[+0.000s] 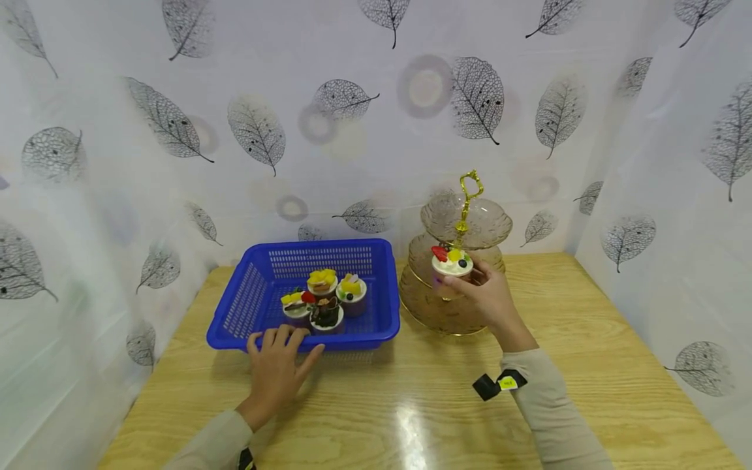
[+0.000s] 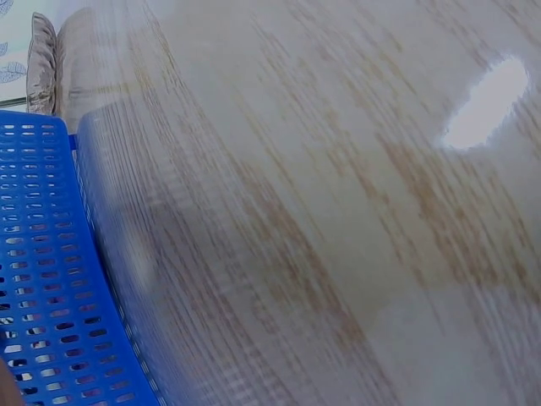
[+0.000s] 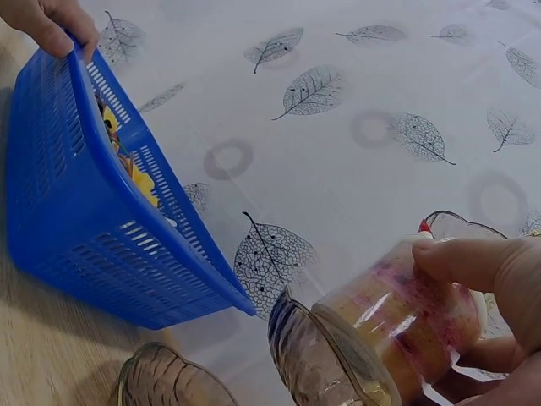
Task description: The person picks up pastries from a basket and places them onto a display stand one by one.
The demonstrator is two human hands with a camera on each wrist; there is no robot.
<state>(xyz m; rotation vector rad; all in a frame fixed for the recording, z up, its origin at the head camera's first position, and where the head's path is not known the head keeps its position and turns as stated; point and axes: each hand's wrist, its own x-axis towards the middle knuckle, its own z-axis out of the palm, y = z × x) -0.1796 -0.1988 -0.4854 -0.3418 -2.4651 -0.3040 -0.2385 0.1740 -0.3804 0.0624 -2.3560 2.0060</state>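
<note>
My right hand grips a dessert cup topped with white cream, strawberry, yellow fruit and a blueberry. It holds the cup in front of the three-tier stand, between the top and lower plates in the head view. Up close in the right wrist view, thumb and fingers wrap the cup's clear, pink-and-yellow side, which overlaps a plate edge. My left hand rests at the blue basket, its fingers curled over the near rim. Several more dessert cups stand together inside that basket.
The stand has scalloped clear plates and a gold ring handle. Basket and stand are side by side on a wooden table. Behind and beside them hangs a white cloth printed with leaves.
</note>
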